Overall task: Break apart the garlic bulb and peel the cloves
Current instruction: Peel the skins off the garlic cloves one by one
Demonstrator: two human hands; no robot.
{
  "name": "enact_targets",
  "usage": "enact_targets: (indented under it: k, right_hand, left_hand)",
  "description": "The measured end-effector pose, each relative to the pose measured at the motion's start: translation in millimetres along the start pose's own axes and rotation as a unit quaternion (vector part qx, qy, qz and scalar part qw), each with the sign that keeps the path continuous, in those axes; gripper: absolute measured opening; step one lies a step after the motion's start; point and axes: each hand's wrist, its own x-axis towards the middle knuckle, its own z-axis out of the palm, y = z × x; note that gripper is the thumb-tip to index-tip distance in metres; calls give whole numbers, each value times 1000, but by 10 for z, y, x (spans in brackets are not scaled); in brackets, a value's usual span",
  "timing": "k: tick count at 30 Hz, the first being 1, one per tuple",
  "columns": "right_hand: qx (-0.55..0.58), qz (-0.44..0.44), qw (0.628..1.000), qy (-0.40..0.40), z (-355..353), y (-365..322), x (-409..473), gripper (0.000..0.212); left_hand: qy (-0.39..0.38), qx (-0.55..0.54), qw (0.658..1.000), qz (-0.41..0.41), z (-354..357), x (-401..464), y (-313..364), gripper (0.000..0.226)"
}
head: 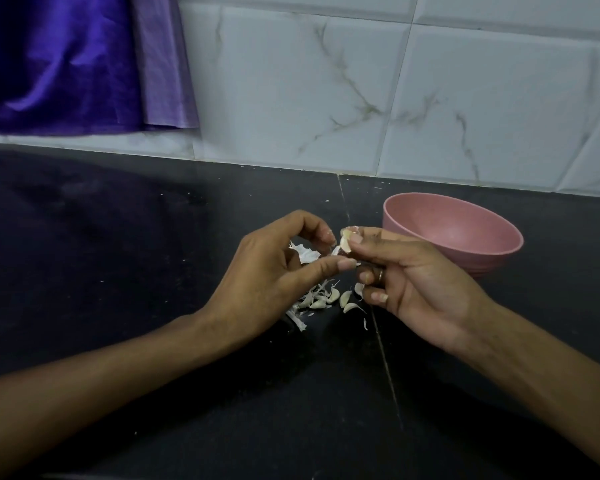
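My right hand (413, 275) pinches a garlic clove (345, 241) between thumb and forefinger, held above the black counter. My left hand (267, 275) hovers just left of the clove with its fingers curled; the fingertips sit close to the clove and to a scrap of white skin (303, 254) beneath the hand. Whether the left fingers grip any skin is unclear. Several loose cloves (343, 299) and papery skin pieces (312, 296) lie on the counter under both hands.
A pink bowl (465, 223) stands on the black counter (118, 254) just behind my right hand, near the tiled wall (361, 98). A purple cloth (66, 64) hangs at the upper left.
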Motion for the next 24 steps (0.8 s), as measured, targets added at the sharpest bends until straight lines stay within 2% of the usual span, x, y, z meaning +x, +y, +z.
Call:
enact_targets:
  k: [6, 17, 24]
  right_hand:
    - [-17, -3, 1000, -23, 11, 7, -1, 30]
    - [18, -22, 999, -22, 20, 43, 6, 26]
    - [53, -22, 998, -4, 11, 34, 18, 27]
  left_hand:
    - [18, 26, 999, 24, -10, 13, -66, 10]
    - [22, 9, 998, 58, -12, 20, -91, 7]
    - [7, 59, 992, 113, 2, 13, -76, 8]
